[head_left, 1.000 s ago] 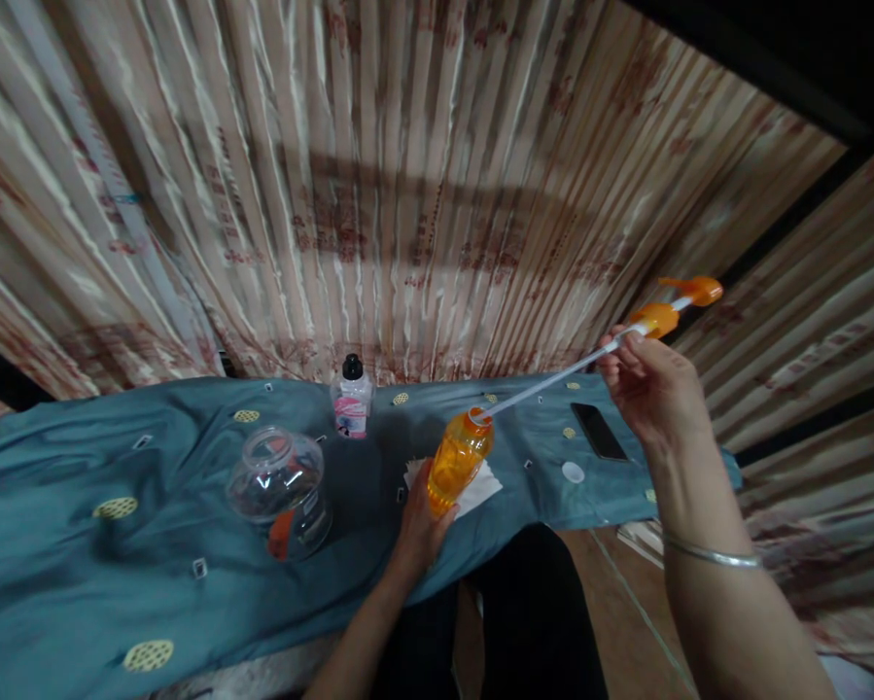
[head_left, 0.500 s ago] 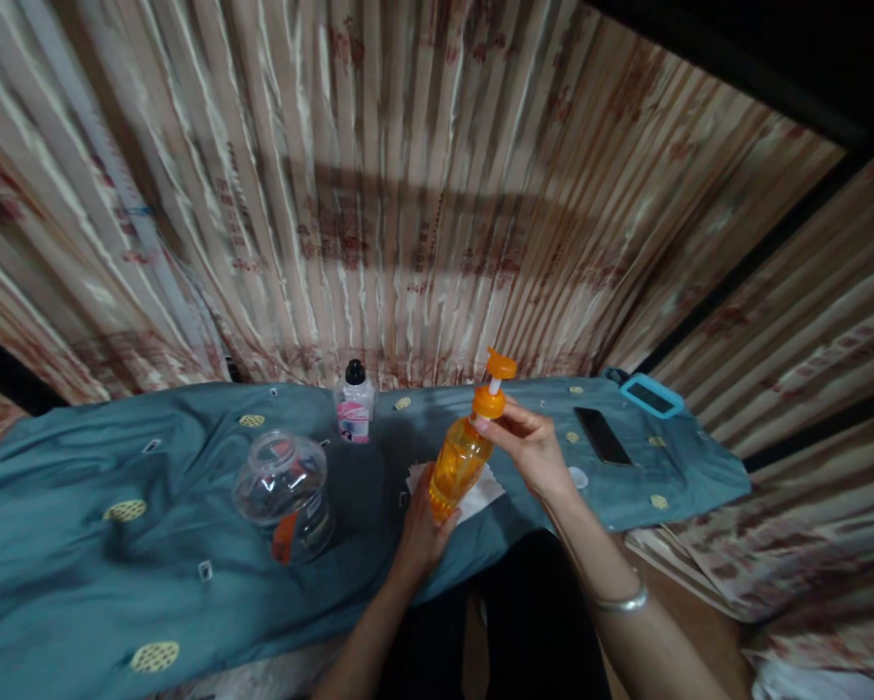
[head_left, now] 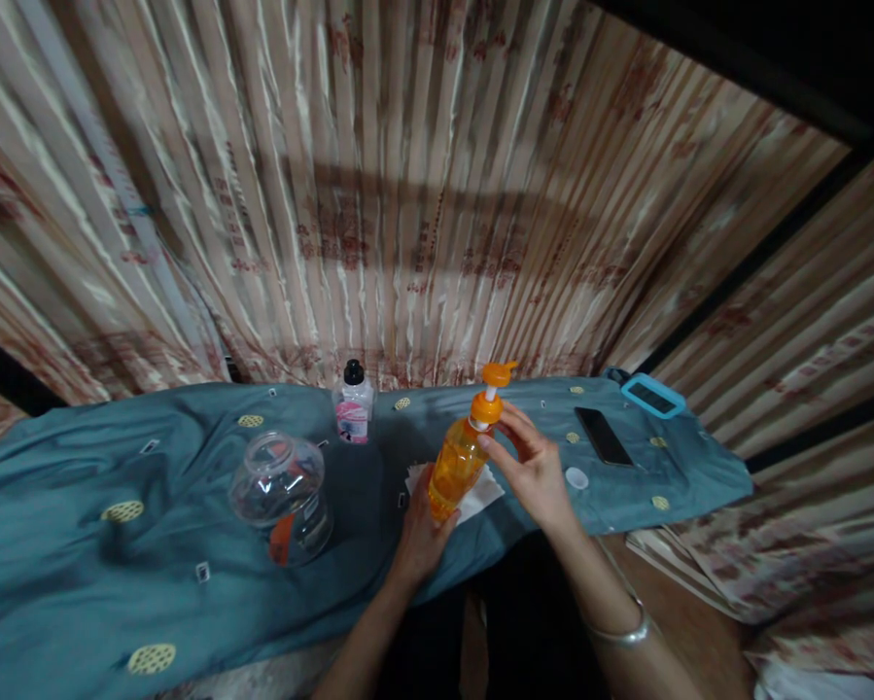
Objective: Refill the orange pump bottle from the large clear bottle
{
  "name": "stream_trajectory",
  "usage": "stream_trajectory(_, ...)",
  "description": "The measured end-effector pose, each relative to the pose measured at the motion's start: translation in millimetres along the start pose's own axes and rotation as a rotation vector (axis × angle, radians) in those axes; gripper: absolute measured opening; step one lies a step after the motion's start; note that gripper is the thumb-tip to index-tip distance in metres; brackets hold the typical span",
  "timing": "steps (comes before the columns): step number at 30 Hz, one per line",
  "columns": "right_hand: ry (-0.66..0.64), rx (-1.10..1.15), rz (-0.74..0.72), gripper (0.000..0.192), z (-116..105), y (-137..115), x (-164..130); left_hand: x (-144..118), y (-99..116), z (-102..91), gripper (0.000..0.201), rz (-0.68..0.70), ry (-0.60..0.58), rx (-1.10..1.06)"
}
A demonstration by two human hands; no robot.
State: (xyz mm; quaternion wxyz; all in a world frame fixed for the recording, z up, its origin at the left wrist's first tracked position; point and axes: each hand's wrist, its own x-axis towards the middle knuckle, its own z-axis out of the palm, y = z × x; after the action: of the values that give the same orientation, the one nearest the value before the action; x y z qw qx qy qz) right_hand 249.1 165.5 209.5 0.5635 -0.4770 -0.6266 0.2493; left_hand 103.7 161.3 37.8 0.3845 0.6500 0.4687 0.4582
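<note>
An orange pump bottle (head_left: 457, 469) is held tilted above the cloth, its top leaning right. My left hand (head_left: 423, 535) wraps round its lower part. At the neck, my right hand (head_left: 530, 462) has its thumb and fingers closed about the orange pump top (head_left: 486, 408), with some fingertips hidden behind it. The nozzle points right, and a white ring shows under the collar. Beneath the bottle lies a white cloth or paper piece (head_left: 484, 496) with a zigzag edge.
On the teal patterned cloth (head_left: 181, 467) stand a clear plastic jar (head_left: 280, 486) and a clear bottle with a black cap and pink label (head_left: 353, 413). To the right lie a small white round lid (head_left: 576, 478), a dark phone (head_left: 603, 437) and a blue-framed object (head_left: 653, 396).
The pump top has turned, its nozzle swinging from the upper left to the right. My right hand's fingers have shifted around the neck; my left hand stays on the bottle.
</note>
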Motion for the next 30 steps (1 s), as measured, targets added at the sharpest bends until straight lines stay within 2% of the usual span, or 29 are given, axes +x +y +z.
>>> stream_trajectory(4,0.013,-0.464,-0.255,0.039,-8,-7,-8,0,1,-0.9,0.071,0.001,-0.011,0.010)
stream_trajectory(7,0.069,-0.584,-0.366,0.028,-15,-14,-9,0,1,-0.6,0.071,-0.001,-0.008,0.028)
stream_trajectory(9,0.099,-0.533,-0.272,0.025,-19,-18,-5,1,1,-0.1,0.071,0.000,0.004,0.031)
stream_trajectory(11,0.065,-0.386,-0.114,0.037,-20,-20,2,1,0,0.4,0.071,0.003,0.008,0.029)
stream_trajectory(13,-0.050,-0.185,-0.006,0.050,-19,-19,10,2,0,0.8,0.071,-0.001,0.006,0.028)
stream_trajectory(14,-0.121,-0.087,0.019,0.051,-17,-17,14,2,0,1.0,0.071,-0.005,0.007,0.027)
stream_trajectory(17,-0.269,0.100,0.065,0.036,-11,-11,23,2,-2,1.7,0.071,0.000,0.022,0.020)
stream_trajectory(21,-0.343,0.132,0.122,0.035,-12,-10,30,1,-6,2.6,0.071,0.016,0.020,0.020)
stream_trajectory(27,-0.573,0.158,0.178,0.030,-25,-21,49,1,-6,3.9,0.071,-0.006,0.035,0.020)
stream_trajectory(30,-0.639,0.168,0.191,0.032,-26,-24,56,1,-3,3.5,0.070,-0.013,0.044,-0.008)
